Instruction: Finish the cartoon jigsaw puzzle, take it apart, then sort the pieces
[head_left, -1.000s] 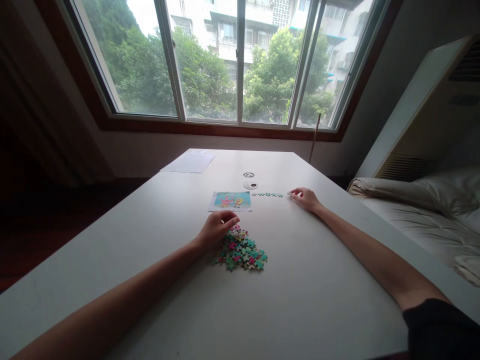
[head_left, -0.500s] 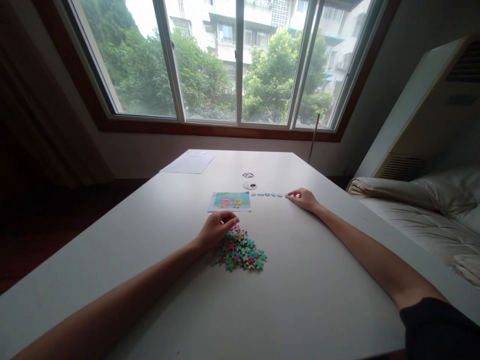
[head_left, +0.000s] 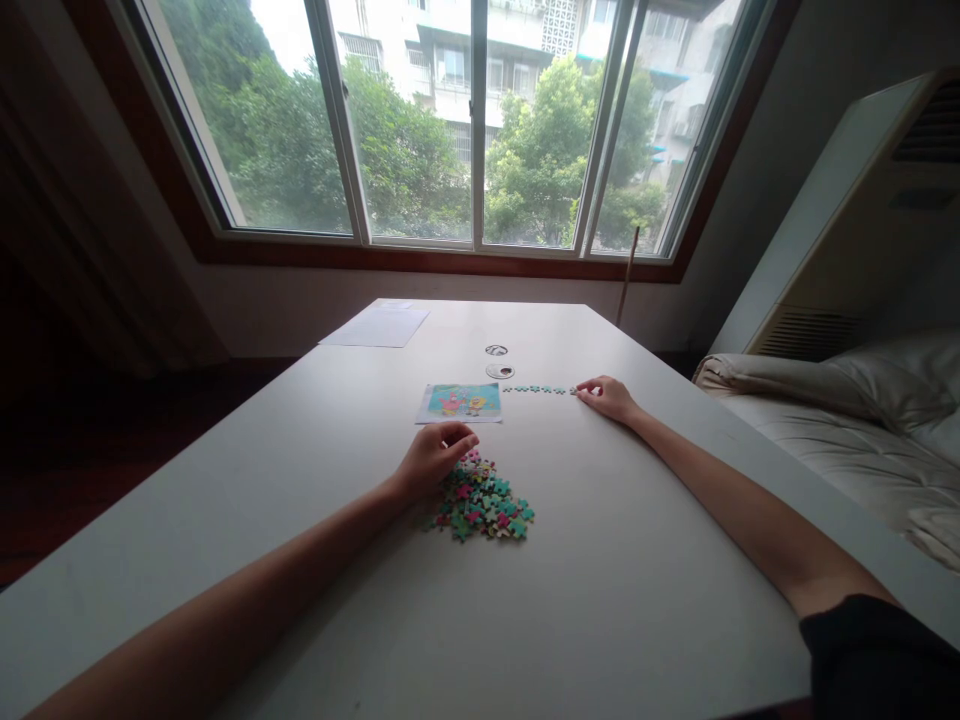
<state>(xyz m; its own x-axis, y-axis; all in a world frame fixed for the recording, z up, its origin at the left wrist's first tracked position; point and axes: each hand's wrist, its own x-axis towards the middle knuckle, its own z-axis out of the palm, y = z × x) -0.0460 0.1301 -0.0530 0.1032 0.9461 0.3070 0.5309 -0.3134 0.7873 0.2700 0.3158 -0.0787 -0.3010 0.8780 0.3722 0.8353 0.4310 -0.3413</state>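
Note:
My right hand [head_left: 607,399] reaches forward, its thumb and fingertips closed on a small puzzle piece [head_left: 575,391] at the right end of a row. Several other blue-green puzzle pieces [head_left: 535,389] lie along that row, spaced slightly apart. Nearer to me, a heap of mixed puzzle pieces [head_left: 491,505] in green, pink and yellow rests on the white table. My left hand [head_left: 435,456] is at the heap's upper left edge, fingers curled in toward the thumb; whatever they may hold is hidden. Just beyond it lies a printed cartoon picture [head_left: 461,402], flat on the table.
Two round flat items [head_left: 500,371] lie behind the row. A paper sheet [head_left: 379,326] is at the far left corner of the white table [head_left: 637,580]. A cushioned seat [head_left: 810,410] borders the right side, and a thin stick [head_left: 627,280] stands behind the table.

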